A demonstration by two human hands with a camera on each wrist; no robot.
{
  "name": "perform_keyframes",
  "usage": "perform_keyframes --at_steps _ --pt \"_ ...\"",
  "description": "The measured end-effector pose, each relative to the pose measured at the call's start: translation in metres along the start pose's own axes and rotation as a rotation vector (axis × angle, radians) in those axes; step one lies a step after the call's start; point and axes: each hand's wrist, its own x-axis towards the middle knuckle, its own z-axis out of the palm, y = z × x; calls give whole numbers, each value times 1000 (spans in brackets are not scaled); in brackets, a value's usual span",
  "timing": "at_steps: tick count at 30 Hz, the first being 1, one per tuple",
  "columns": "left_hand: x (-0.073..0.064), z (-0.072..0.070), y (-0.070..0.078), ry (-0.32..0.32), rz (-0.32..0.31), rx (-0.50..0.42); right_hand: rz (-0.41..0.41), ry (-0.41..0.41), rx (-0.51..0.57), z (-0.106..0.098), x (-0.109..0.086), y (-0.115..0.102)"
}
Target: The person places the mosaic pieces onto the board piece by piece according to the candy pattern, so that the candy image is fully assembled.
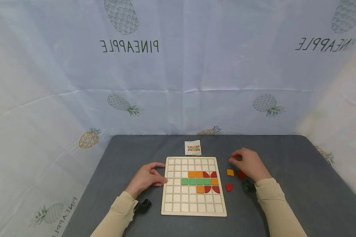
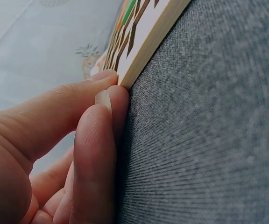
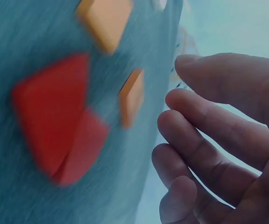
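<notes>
**A:** What's hard to make out here?

**B:** The right wrist view is smeared by blur: only red and orange pieces on the grey bench (image 1: 299, 171) read. A red piece (image 1: 241, 174) lies half hidden under the right hand (image 1: 249, 164). The small pattern card (image 1: 192, 147) beyond the board is too tiny to read in detail.

**A:** Any writing?

**B:** The backdrop sheet (image 1: 178, 65) reads "PINEAPPLE", mirrored, beside pineapple drawings.

**A:** And the grip of each hand?

**B:** The left hand (image 1: 146, 177) rests on the bench with fairly straight fingers (image 2: 107, 100), their tips touching the left edge of the wooden grid board (image 1: 194, 186); it holds nothing. The right hand hovers right of the board's far corner, fingers curled; something orange shows at its fingertips, though I cannot tell whether it is pinched.

**A:** The loose pieces?

**B:** An orange square (image 1: 230, 172) and a red quarter-round (image 1: 229, 187) lie just right of the board.
</notes>
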Motion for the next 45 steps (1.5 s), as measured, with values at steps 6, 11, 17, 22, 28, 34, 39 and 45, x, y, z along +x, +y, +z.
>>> perform_keyframes --at_steps 6,11,17,22,28,34,39,45 --pt "0 0 -1 6 -9 10 44 -25 9 -3 3 14" --pt "0 -1 -2 8 -15 20 88 -69 34 -2 5 20" --pt "1 0 -1 3 -11 18 127 -82 56 -1 6 23" --pt "-1 0 -2 2 -13 15 121 -75 53 1 8 24" --pt "-1 0 -1 2 -11 21 110 -62 46 1 7 24" --pt "1 1 -1 -1 -11 21 95 -57 66 -1 1 12" --pt "2 3 -1 -10 0 15 43 -55 82 3 -9 -13" --pt "0 -1 -1 -5 0 17 -70 -61 80 19 -21 -53"
